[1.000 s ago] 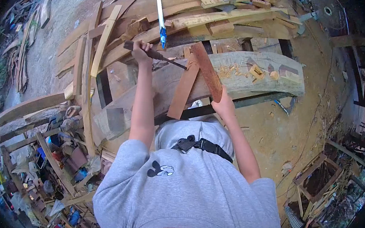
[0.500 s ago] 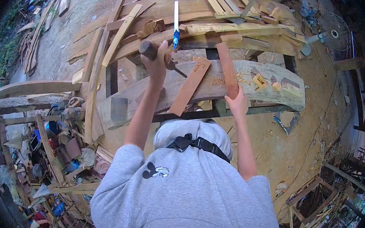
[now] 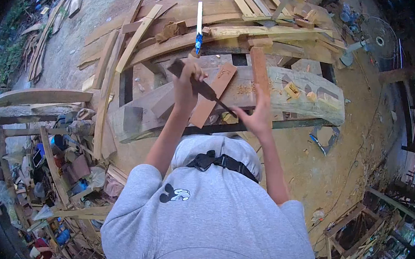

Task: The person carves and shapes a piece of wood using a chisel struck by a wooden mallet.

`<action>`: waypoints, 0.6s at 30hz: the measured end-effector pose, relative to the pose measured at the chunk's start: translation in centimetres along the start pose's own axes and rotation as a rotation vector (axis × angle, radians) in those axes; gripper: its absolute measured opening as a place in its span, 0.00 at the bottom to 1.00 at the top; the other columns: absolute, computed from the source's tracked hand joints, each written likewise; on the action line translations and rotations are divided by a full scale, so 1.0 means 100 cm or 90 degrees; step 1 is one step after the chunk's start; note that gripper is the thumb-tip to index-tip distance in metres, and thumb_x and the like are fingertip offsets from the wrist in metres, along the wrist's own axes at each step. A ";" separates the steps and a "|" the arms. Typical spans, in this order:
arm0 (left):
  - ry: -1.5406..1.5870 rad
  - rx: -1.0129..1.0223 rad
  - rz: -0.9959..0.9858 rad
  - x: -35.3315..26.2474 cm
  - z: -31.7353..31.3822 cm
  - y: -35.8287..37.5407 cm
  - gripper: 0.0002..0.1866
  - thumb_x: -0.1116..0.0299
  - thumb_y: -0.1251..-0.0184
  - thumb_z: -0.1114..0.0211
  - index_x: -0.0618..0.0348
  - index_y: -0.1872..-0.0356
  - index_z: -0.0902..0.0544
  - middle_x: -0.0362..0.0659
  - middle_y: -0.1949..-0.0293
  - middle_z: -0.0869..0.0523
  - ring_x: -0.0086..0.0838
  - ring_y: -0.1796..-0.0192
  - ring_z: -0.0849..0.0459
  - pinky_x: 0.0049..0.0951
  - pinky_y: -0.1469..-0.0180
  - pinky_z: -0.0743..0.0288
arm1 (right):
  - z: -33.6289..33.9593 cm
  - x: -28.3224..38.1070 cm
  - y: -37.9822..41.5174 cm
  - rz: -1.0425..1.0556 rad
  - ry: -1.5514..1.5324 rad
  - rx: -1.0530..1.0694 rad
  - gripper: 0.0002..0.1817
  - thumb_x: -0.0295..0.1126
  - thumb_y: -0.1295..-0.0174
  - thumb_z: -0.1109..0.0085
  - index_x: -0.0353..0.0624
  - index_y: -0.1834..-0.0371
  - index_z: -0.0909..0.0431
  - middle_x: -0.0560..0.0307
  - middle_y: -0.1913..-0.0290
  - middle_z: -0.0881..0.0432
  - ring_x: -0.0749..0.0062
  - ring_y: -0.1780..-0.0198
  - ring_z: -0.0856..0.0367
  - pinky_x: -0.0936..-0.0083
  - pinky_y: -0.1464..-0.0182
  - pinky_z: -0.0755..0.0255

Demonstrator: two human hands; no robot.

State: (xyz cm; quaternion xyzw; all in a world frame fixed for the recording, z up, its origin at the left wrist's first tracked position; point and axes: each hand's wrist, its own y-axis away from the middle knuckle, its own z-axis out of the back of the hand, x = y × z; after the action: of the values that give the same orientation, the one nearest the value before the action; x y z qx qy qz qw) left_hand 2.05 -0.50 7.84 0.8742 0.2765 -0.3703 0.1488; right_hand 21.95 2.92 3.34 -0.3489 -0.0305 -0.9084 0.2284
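Note:
My left hand (image 3: 187,75) is closed around the thick dark wooden handle of a chisel (image 3: 206,90). Its thin shaft slants down to the right, and the tip ends right by the thumb of my right hand (image 3: 258,117). That right hand grips the near end of a narrow reddish-brown board (image 3: 260,67), which stretches away from me across the workbench. Another reddish board (image 3: 214,97), with a carved mark near its far end, lies aslant on the thick bench plank (image 3: 299,106) beneath my left hand. Wood shavings (image 3: 245,89) are scattered between the two boards.
Small wood blocks (image 3: 292,90) sit at the bench's right. Beyond it, planks and a thin white-and-blue strip (image 3: 199,26) cover a second surface. A hand saw (image 3: 318,142) lies on the ground at right. Clutter (image 3: 71,166) fills the left side; a fan (image 3: 378,41) stands far right.
The chisel has swung down and right, bringing its tip to my right hand. My right hand has shifted slightly left, its thumb now stretched toward the chisel.

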 end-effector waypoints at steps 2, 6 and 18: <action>0.021 -0.012 0.070 0.008 0.002 0.002 0.13 0.64 0.39 0.46 0.54 0.80 0.34 0.35 0.83 0.35 0.20 0.79 0.36 0.25 0.65 0.33 | -0.010 0.020 0.004 0.106 -0.118 -0.005 0.35 0.44 0.52 0.37 0.39 0.44 0.41 0.43 0.51 0.32 0.60 0.48 0.31 0.67 0.49 0.37; -0.045 0.084 0.177 0.041 0.021 0.001 0.11 0.60 0.42 0.43 0.57 0.73 0.30 0.39 0.76 0.30 0.25 0.70 0.29 0.27 0.58 0.32 | -0.024 0.030 0.009 -0.085 -0.449 0.230 0.18 0.33 0.45 0.42 0.36 0.55 0.32 0.58 0.67 0.24 0.79 0.65 0.27 0.81 0.62 0.32; -0.920 0.261 0.086 0.091 0.106 -0.005 0.33 0.51 0.54 0.36 0.63 0.51 0.34 0.52 0.55 0.28 0.40 0.54 0.28 0.37 0.56 0.30 | 0.043 0.000 0.020 -0.299 -0.541 -0.209 0.17 0.37 0.42 0.45 0.35 0.57 0.31 0.57 0.65 0.25 0.80 0.64 0.29 0.81 0.61 0.34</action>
State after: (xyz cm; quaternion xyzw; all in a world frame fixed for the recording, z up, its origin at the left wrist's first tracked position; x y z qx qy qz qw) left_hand 0.96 -1.69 -6.02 0.4386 -0.0186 -0.8860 0.1497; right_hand 25.47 2.10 6.33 -0.7026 -0.0552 -0.7058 -0.0721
